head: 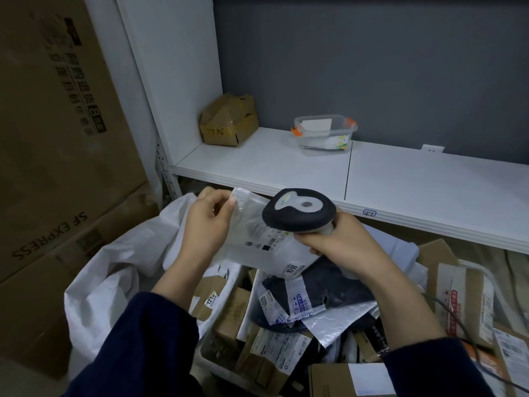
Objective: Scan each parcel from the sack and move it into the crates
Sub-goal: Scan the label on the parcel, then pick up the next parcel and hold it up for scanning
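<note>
Pinching the upper left corner of a white plastic parcel [259,242] between thumb and curled fingers, the left hand [204,224] holds it up in the middle of the head view, label side toward the camera. The right hand [340,242] is wrapped tight round the grip of a dark handheld scanner [299,209], whose broad head sits just over the parcel's top right part and covers a bit of the printed label; a thin cable [446,308] runs off to the lower right. Both forearms wear dark blue sleeves. The parcel hangs above a heap of other parcels – small cardboard boxes, silver bubble mailers and a dark plastic bag [323,287] with white labels – piled in a white crate [210,358], of which only a bit of rim shows at lower centre. A crumpled white woven sack [114,267] lies open to the left, just behind the left hand. Beyond it a white shelf [400,181] carries a dented brown box [227,120] and a clear plastic tub [325,133] with orange clips – well apart from each other. Large cardboard cartons [57,138] are stacked at the far left.
</note>
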